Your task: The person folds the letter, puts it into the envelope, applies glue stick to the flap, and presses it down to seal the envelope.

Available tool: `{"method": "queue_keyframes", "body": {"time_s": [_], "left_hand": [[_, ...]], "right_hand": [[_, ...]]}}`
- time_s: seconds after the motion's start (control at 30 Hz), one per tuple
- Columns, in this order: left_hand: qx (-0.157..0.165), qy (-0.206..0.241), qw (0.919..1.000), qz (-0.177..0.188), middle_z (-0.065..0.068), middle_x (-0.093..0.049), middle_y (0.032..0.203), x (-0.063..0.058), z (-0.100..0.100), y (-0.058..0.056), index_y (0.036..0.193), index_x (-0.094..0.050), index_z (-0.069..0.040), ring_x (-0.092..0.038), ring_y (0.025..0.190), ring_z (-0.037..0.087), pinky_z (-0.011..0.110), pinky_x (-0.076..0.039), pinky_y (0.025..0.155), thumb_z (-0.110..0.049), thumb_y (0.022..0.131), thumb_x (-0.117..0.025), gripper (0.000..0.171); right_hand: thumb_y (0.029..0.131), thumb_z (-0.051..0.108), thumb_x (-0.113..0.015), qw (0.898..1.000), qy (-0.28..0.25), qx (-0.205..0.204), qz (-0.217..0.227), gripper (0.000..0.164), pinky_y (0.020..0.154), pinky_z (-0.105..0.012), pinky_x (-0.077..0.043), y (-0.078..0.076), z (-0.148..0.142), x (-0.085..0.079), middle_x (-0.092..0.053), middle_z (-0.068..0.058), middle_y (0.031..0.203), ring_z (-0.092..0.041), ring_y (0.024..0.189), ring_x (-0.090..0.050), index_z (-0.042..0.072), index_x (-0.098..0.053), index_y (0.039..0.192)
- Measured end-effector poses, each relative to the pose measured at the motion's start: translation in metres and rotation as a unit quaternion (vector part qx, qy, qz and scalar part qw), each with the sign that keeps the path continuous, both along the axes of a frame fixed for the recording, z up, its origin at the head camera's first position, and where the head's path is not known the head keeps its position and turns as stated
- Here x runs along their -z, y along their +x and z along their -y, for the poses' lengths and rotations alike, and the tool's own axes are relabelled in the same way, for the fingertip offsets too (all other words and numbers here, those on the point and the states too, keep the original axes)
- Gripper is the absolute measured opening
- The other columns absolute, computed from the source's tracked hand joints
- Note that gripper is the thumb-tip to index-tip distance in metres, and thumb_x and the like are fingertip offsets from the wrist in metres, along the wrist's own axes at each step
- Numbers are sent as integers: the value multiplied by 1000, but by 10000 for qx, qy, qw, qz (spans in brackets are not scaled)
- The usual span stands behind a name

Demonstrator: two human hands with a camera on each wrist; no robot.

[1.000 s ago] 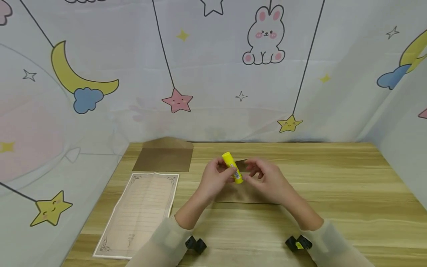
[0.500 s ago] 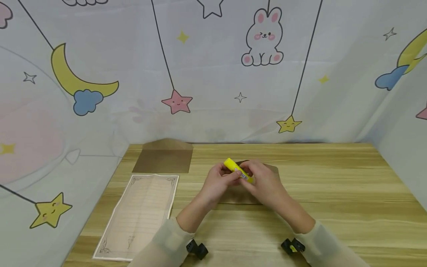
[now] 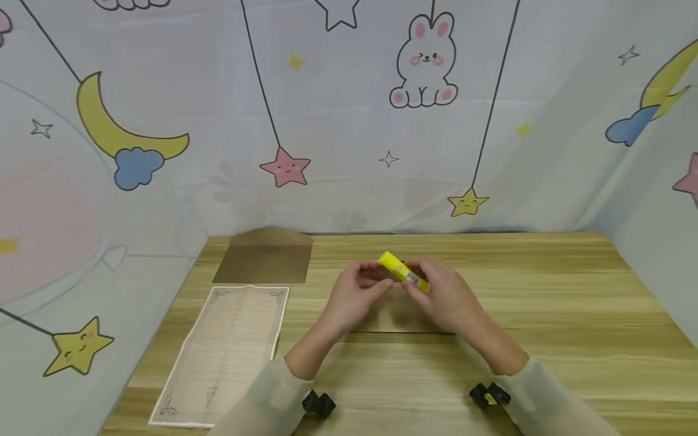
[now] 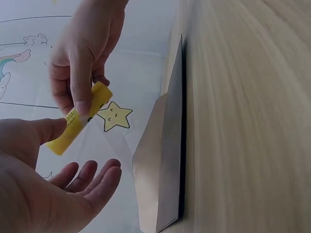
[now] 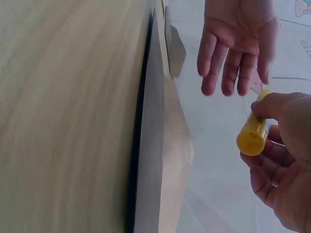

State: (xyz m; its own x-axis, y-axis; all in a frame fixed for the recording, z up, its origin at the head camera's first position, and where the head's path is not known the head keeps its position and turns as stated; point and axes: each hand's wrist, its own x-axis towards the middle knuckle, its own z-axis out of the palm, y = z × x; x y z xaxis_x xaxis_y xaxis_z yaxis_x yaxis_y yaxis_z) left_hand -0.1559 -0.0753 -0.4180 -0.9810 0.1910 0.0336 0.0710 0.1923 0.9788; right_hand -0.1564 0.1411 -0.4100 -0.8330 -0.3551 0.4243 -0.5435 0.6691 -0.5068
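A yellow glue stick point(image 3: 402, 271) is pinched between the thumb and fingers of my right hand point(image 3: 446, 295). It tilts in the air, its upper end pointing toward the left. My left hand point(image 3: 355, 298) is just left of it, fingers apart and holding nothing; in the right wrist view its palm point(image 5: 238, 29) faces the stick. Under both hands a brown envelope point(image 3: 400, 319) lies on the table, partly hidden by them. Its flap point(image 4: 149, 165) stands raised in the left wrist view.
Another brown envelope point(image 3: 264, 263) with its flap up lies at the table's back left. In front of it is a lined sheet of letter paper point(image 3: 223, 351) with a decorated border. A printed curtain point(image 3: 338, 121) hangs behind the wooden table point(image 3: 545, 315).
The glue stick has passed from my left hand to my right hand. My left fingers have let go and spread, and the stick has shifted a little to the right.
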Motion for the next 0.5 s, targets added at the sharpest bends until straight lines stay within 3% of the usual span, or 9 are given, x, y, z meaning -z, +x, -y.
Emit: {"method": "queue_keyframes", "body": {"time_s": [0.13,0.27,0.37,0.5], "left_hand": [[7,-538,9977,-408,18,-65,133,0,6,0,140,-59,0,-68,116,29,45,-58,98,-24,98,-80,53],[1,-1161,9888,-940,17,-64,137,-1,14,-1,141,-60,-3,-65,123,36,51,-53,105,-23,96,-82,54],[-57,-1836,9736,-1354,16,-63,139,0,21,-2,143,-61,-6,-62,126,37,52,-51,107,-28,96,-82,57],[-80,-2847,9410,-1831,10,-60,143,1,30,-3,147,-60,-8,-56,133,32,49,-48,110,-39,96,-81,63]], "right_hand": [[93,11,-83,9999,49,115,2,32,74,-39,-60,-3,-12,0,-69,-6,106,-19,86,-66,2,-70,122],[94,11,-82,9993,245,283,79,32,73,-39,-59,-6,-26,0,-70,-7,106,-20,86,-64,2,-70,122],[96,12,-80,9979,413,436,254,31,76,-43,-59,-8,-38,-2,-70,-9,106,-23,89,-65,1,-70,123],[98,12,-77,9953,597,624,447,32,79,-48,-58,-11,-57,-3,-71,-12,109,-27,92,-65,-1,-69,126]]}}
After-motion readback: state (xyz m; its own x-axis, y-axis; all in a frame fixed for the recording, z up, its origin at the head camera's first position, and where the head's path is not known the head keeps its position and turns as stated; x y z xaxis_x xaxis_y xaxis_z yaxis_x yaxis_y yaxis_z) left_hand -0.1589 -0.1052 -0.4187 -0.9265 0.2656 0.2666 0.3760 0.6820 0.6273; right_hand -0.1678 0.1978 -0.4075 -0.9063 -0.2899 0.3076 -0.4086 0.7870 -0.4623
